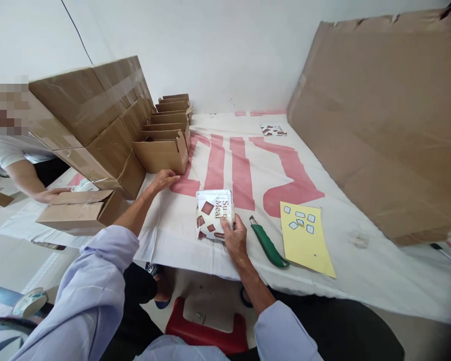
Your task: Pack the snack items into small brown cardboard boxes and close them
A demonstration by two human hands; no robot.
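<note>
My right hand point(236, 238) grips a white pouch point(209, 213) with brown diamond shapes and the printed word "Meal", thumb on top, just above the table's near edge. My left hand point(165, 179) lies low beside the nearest open cardboard box point(161, 156), fingers stretched out and holding nothing; I cannot tell whether they touch the box. To the right of my right hand rests a green utility knife point(268, 244). Beside it lies a yellow sheet of paper point(307, 238) with blue-outlined stickers. Another patterned pouch point(273, 130) is at the back of the table.
Open boxes point(171, 113) stand in a row toward the wall. Taped cartons point(97, 110) are stacked at the left, where a person's hand point(54, 194) is by a closed box point(78, 213). A large cardboard panel point(383, 120) borders the right. Below is a red stool point(206, 336).
</note>
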